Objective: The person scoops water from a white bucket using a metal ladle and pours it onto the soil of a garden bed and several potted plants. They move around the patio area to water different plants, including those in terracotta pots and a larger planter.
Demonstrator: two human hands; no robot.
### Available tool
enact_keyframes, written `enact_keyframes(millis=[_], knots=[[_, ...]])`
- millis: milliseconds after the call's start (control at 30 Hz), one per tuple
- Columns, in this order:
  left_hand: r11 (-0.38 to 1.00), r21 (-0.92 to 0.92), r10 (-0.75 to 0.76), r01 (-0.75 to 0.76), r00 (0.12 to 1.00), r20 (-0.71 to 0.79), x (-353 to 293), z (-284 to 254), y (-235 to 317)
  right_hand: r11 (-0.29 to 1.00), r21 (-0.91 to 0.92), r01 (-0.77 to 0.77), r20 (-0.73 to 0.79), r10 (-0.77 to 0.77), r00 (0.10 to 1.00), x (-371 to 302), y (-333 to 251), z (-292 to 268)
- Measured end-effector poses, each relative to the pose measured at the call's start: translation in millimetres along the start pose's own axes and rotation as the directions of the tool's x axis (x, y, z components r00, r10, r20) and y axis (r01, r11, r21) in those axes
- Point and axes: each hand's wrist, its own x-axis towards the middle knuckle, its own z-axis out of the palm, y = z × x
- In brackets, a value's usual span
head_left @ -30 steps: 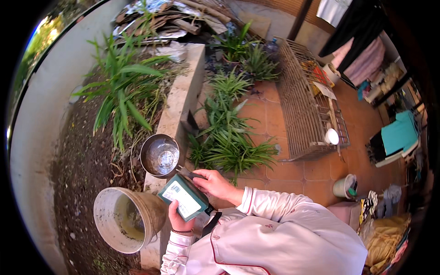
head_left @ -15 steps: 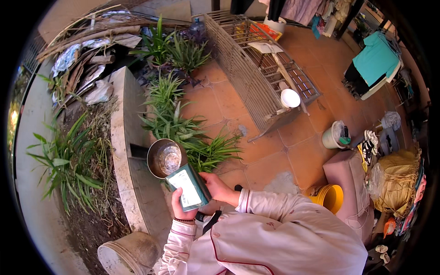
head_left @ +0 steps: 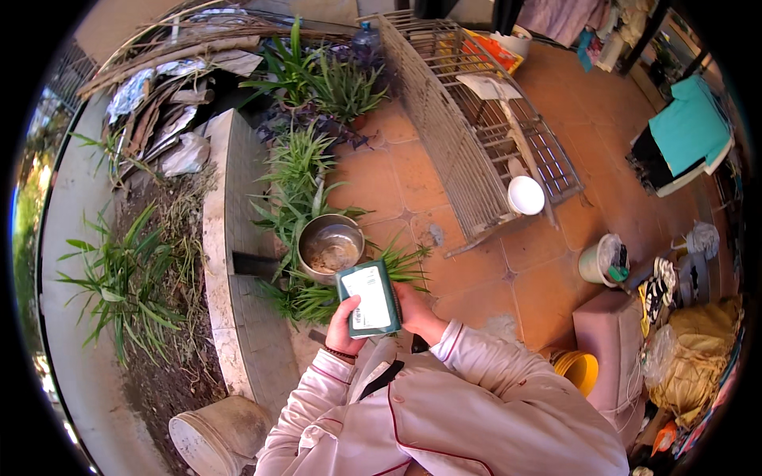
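In both hands I hold a green box (head_left: 370, 300) with a white label, tilted up toward me. My left hand (head_left: 343, 330) is closed on its lower left side, thumb across the label. My right hand (head_left: 416, 312) is closed at its right edge, fingers partly hidden behind it. Just beyond the box is a round metal pot (head_left: 305, 255) with a stained inside, over the green plants (head_left: 298, 163). The box overlaps the pot's near rim; what supports the pot is hidden.
A raised planter wall (head_left: 218, 238) runs along my left, with a dirty bucket (head_left: 202, 436) near its lower end. A metal rack (head_left: 444, 135) carrying a white bowl (head_left: 525, 195) lies ahead. To the right are a yellow bucket (head_left: 578, 371) and a pinkish padded seat (head_left: 607, 337).
My hands, the box and the pot have moved together slightly rightward and farther from me. The box now stands straighter in view. The head view has also shifted a little.
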Motion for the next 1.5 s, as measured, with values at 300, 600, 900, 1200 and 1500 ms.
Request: enact_keyframes(millis=[300,600,900,1200,1500], knots=[[0.996,-0.029,-0.079,0.080,0.996,0.043,88.0,-0.9,31.9,1.000,-0.015,0.016,-0.007,-0.016,1.000,85.1,-47.2,-29.4],[0.997,-0.012,0.073,-0.073,0.997,0.029,165.3,21.6,113.7,0.989,-0.143,-0.036,0.081,0.048,0.996,211.5,-119.4,1.3],[0.978,-0.061,0.197,-0.201,0.978,-0.067,272.3,14.5,206.7,0.882,-0.470,0.017,0.164,0.068,0.984,422.7,-149.4,-13.2],[0.945,-0.237,0.145,-0.224,0.940,-0.310,396.2,-12.5,260.3,0.542,-0.838,0.063,0.130,0.085,0.988,616.1,-138.4,-5.6],[0.848,-0.408,0.130,-0.339,0.878,-0.460,526.7,-72.5,304.9,0.274,-0.929,0.249,0.268,0.034,0.963,750.7,-92.0,-26.7]])
